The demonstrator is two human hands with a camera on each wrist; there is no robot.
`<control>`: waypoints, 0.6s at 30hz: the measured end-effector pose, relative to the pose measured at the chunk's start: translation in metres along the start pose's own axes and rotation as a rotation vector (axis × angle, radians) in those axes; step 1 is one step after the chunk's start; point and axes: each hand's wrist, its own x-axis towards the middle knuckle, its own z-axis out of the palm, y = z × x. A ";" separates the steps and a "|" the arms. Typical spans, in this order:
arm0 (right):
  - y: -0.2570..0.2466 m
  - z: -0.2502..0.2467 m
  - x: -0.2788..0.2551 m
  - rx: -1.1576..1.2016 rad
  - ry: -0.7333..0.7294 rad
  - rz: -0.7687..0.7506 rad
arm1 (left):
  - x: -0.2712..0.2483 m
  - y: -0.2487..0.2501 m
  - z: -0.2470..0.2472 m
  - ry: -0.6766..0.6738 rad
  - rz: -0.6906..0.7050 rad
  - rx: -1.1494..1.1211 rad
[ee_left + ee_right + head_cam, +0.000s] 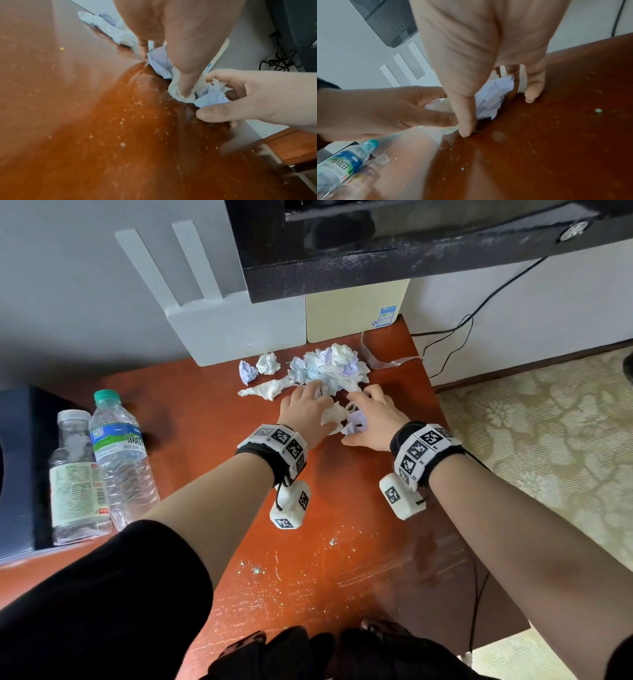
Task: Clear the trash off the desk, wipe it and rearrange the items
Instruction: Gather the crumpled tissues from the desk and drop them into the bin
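A heap of crumpled white and lilac tissues (pixel 329 368) lies at the back of the red-brown desk (pixel 205 422), with loose wads (pixel 263 364) to its left. Just in front of the heap, my left hand (pixel 313 407) pinches a white tissue (pixel 176 94), its thumb (pixel 185 83) pressed into it. My right hand (pixel 371 414) is cupped round a lilac tissue (pixel 491 100), with thumb and fingertips (pixel 532 94) down on the desk. The two hands nearly touch. Part of both tissues is hidden under the palms.
A water bottle (pixel 120 453) and a clear bottle (pixel 75 474) lie at the left by a dark box (pixel 17 467). Behind the heap stand a white router (pixel 233 326) and a cream box (pixel 356 309). Crumbs (pixel 291 559) dot the front; the desk's right edge (pixel 445 422) is close.
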 end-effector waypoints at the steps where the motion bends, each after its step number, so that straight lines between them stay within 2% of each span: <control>1: 0.001 0.002 -0.001 0.025 0.005 0.002 | -0.002 0.001 0.000 0.011 0.003 -0.003; 5: 0.000 0.005 -0.006 -0.001 0.000 0.013 | -0.009 0.002 0.000 0.044 0.000 -0.135; 9: -0.003 0.005 -0.012 0.007 -0.010 0.048 | -0.018 -0.001 -0.003 0.146 0.053 -0.334; 15: -0.009 -0.010 -0.033 0.030 0.090 0.039 | -0.035 0.000 -0.025 0.268 0.039 -0.470; 18: -0.015 -0.018 -0.043 0.046 0.121 0.016 | -0.047 0.003 -0.036 0.280 0.023 -0.499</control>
